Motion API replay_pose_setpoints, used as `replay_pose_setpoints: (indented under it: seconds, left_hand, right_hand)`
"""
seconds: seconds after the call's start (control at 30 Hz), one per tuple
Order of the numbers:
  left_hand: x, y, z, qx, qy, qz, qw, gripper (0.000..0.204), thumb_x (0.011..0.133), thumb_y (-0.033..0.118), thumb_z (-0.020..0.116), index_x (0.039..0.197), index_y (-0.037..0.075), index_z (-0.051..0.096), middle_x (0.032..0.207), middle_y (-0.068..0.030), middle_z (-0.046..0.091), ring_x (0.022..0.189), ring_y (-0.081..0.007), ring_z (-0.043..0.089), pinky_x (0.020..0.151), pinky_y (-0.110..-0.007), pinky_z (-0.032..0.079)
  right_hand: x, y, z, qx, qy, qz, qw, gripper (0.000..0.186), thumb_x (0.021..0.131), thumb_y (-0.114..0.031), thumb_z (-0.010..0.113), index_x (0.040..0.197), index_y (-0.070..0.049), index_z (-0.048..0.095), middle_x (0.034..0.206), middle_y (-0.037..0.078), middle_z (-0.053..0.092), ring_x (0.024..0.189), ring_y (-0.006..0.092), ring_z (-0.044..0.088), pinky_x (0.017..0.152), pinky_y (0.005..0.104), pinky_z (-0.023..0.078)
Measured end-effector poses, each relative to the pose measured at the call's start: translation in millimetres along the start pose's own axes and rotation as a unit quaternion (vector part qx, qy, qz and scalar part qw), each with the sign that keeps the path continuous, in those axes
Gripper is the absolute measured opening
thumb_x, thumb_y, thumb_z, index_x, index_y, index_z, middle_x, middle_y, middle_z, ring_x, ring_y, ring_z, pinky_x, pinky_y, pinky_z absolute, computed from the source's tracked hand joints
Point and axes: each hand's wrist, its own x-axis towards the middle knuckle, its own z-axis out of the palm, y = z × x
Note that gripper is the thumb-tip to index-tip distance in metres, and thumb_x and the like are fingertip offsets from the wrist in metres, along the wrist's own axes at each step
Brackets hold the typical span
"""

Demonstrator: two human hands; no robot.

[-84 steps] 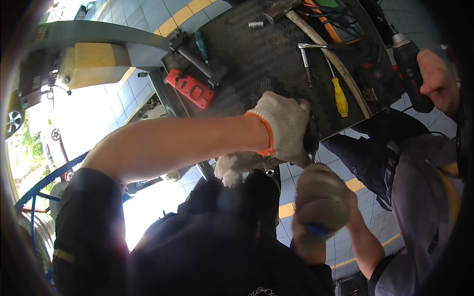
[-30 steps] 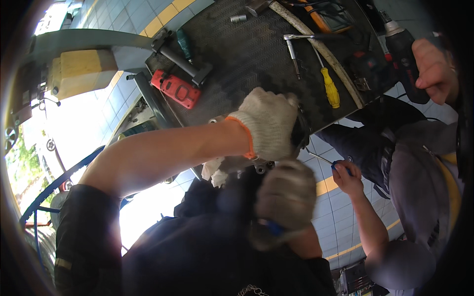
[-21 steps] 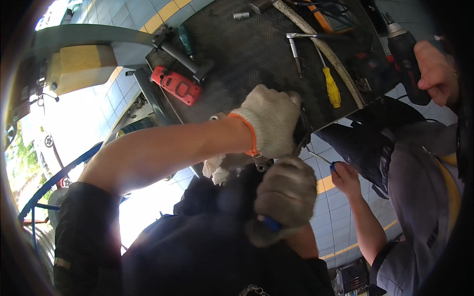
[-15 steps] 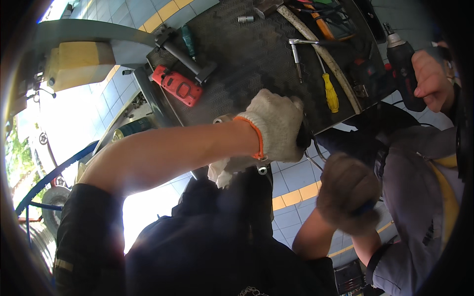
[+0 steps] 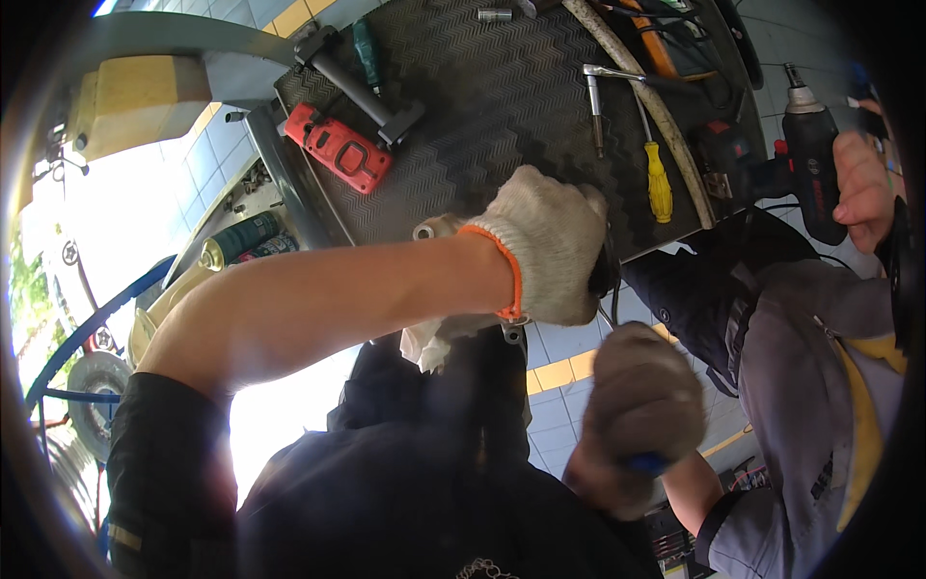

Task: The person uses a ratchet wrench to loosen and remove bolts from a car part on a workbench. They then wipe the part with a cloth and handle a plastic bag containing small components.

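Note:
My left hand (image 5: 550,246), in a pale knit glove with an orange cuff, is closed at the bench edge. It hides most of what it grips; a dark piece (image 5: 604,270) and a thin bent metal rod show at its right. Beneath my wrist is a part with a round metal end (image 5: 422,233), and a whitish rag (image 5: 424,343) hangs below. My right hand (image 5: 644,400), in a blurred brownish-grey glove, is closed to the lower right, apart from my left. A blue patch (image 5: 648,463) shows at its lower side; what it holds is hidden.
On the black ribbed mat (image 5: 463,116) lie a red tool-like case (image 5: 338,150), a dark metal bar (image 5: 357,87), a green-handled screwdriver (image 5: 365,48), a ratchet (image 5: 595,111) and a yellow screwdriver (image 5: 659,183). At right, a person's hand (image 5: 861,193) grips a black power driver (image 5: 812,164).
My right hand has moved left and slightly down. My left hand stays closed in nearly the same place. The view has shifted a little, and the other person's driver appears farther right and lower.

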Motion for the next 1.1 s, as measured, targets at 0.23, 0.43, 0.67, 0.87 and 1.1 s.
replay_pose_setpoints:
  seconds: [0.23,0.43,0.67,0.87,1.1]
  left_hand:
    - [1,-3,1,0.023,-0.009,0.012,1.0,0.066,0.083,0.038,0.089,0.122,-0.014,0.076,0.097,-0.0242,0.085,0.09,-0.0355,0.088,0.09,-0.042,0.07]
    - [1,-4,2,0.008,-0.007,0.016,1.0,0.065,0.083,0.038,0.087,0.12,-0.014,0.076,0.093,-0.0229,0.084,0.087,-0.0362,0.087,0.088,-0.042,0.07]
    - [0,-6,4,0.006,0.012,0.026,1.0,0.062,0.086,0.037,0.086,0.118,-0.015,0.074,0.093,-0.0237,0.084,0.084,-0.0377,0.087,0.089,-0.044,0.07]
    - [1,-5,7,0.016,0.043,0.025,0.999,0.064,0.085,0.039,0.086,0.117,-0.015,0.074,0.093,-0.0246,0.084,0.085,-0.0388,0.087,0.088,-0.045,0.071]
    - [1,-5,6,0.0,0.004,0.017,1.0,0.065,0.084,0.039,0.086,0.117,-0.016,0.073,0.095,-0.0246,0.084,0.088,-0.0389,0.088,0.093,-0.045,0.07]
  right_hand:
    - [0,19,-15,0.076,0.017,-0.062,0.995,0.025,0.115,-0.02,0.054,0.096,-0.017,0.07,0.09,0.001,0.074,0.083,0.017,0.073,0.076,0.0367,0.057]
    - [6,11,-31,0.084,-0.032,-0.077,0.993,0.026,0.118,-0.022,0.052,0.1,-0.017,0.07,0.092,0.0,0.073,0.085,0.0161,0.074,0.077,0.0361,0.058]
    - [7,15,-50,0.268,0.04,0.149,0.951,0.026,0.121,-0.024,0.052,0.105,-0.018,0.071,0.095,-0.001,0.072,0.089,0.0154,0.074,0.079,0.0357,0.059]
    - [11,23,-20,0.007,-0.057,-0.091,0.994,0.022,0.12,-0.026,0.057,0.107,-0.015,0.071,0.102,0.001,0.074,0.093,0.0171,0.073,0.084,0.0366,0.058]
    - [36,9,-45,0.046,-0.099,-0.179,0.978,0.021,0.118,-0.029,0.064,0.109,-0.011,0.072,0.11,0.003,0.076,0.098,0.019,0.073,0.089,0.0377,0.058]
